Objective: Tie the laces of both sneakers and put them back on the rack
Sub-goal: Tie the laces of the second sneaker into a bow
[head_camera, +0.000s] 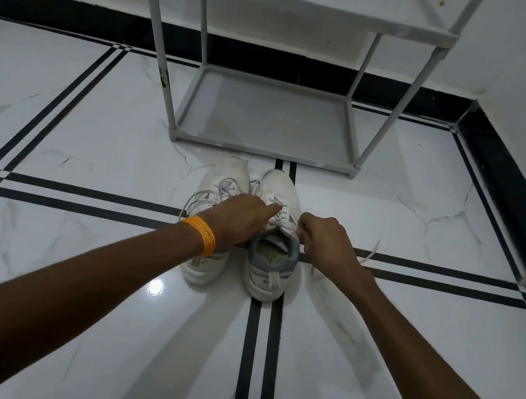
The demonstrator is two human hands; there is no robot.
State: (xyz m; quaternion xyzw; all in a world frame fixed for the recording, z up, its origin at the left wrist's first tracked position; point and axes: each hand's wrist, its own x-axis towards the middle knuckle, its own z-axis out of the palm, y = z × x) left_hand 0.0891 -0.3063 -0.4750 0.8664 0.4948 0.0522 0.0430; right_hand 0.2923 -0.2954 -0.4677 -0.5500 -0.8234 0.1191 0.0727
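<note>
Tying the right sneaker (275,235) looks like the step in hand: it sits on the floor (94,141) touching the left sneaker (217,199), both with toes toward the grey rack (266,115), which stands just beyond them with its bottom shelf bare. The left hand (238,219), with an orange band (204,235) at its wrist, reaches across the left sneaker and presses its fingertips (275,208) on the lacing of the right one; whether it pinches a lace cannot be told. The right hand (323,238) is curled narrow beside the shoe's collar, seemingly pinching a lace (371,251) whose free end trails out over the floor to the right. To do this well, I judge that both ends should be drawn up evenly so the lacing lies snug over the tongue, the left fingertips holding the crossing down while the right hand forms the first loop. The trailing end is long, so gather slack before looping. The left sneaker's laces also look loose, so 2 knots remain before either shoe goes on the rack
</note>
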